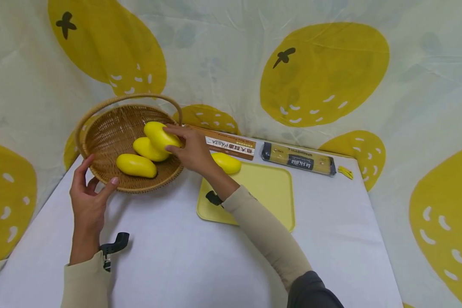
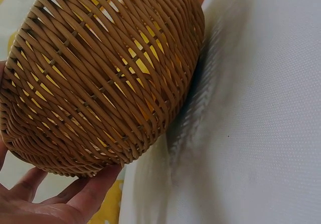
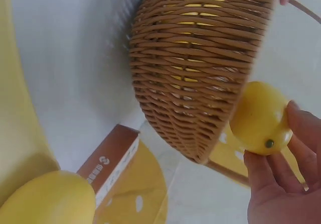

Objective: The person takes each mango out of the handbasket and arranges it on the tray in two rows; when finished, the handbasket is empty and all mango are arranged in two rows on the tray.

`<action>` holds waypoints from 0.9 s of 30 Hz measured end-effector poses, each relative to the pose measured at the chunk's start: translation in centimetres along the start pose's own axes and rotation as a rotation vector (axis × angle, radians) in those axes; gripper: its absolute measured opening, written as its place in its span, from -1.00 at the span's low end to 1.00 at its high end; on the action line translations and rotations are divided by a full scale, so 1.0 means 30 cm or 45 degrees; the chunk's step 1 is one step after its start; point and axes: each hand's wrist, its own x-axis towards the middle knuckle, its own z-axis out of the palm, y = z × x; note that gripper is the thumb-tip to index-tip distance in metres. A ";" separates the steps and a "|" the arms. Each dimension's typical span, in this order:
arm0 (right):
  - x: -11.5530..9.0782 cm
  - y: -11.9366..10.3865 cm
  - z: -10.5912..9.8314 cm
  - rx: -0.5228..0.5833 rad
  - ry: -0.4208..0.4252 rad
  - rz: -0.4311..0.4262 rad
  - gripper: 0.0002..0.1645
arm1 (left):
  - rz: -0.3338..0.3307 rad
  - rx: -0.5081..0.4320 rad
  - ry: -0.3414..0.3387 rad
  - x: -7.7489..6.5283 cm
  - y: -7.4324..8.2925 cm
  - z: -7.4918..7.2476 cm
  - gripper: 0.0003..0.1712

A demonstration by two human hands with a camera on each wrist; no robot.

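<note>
At the back left of the table is a brown wicker basket (image 1: 100, 141) with an arched handle. My left hand (image 1: 86, 201) holds its near left rim, thumb at the rim and fingers along the woven side (image 2: 100, 83). Two yellow mangoes (image 1: 136, 166) lie inside. Over the basket's right part, my right hand (image 1: 194, 147) pinches another mango (image 1: 159, 136) between thumb and fingers. The right wrist view shows this mango (image 3: 261, 116) beside the rim, with a small green stem spot. One more mango (image 1: 226, 163) lies on the yellow tray (image 1: 265, 188), at its back left.
Behind the tray lies a brown and white pasta box (image 1: 231, 145). A dark-ended spaghetti pack (image 1: 298, 159) is to its right, with a small yellow item (image 1: 345, 172) beyond. The white table (image 1: 169, 256) backs onto a curtain (image 1: 223, 64) printed with yellow fruit.
</note>
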 end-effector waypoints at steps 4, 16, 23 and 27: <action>-0.032 0.014 -0.032 0.207 0.004 -0.025 -0.37 | 0.008 0.003 -0.003 0.002 -0.005 -0.003 -0.06; -0.129 0.049 -0.152 0.435 0.019 -0.010 -0.39 | -0.019 -0.040 -0.005 0.003 -0.008 -0.003 -0.06; -0.181 0.095 -0.229 0.506 0.018 -0.015 -0.39 | -0.018 -0.028 0.002 0.003 -0.003 -0.001 -0.07; -0.220 0.134 -0.274 0.555 -0.001 0.018 -0.39 | -0.037 -0.048 0.009 0.005 -0.002 -0.003 -0.07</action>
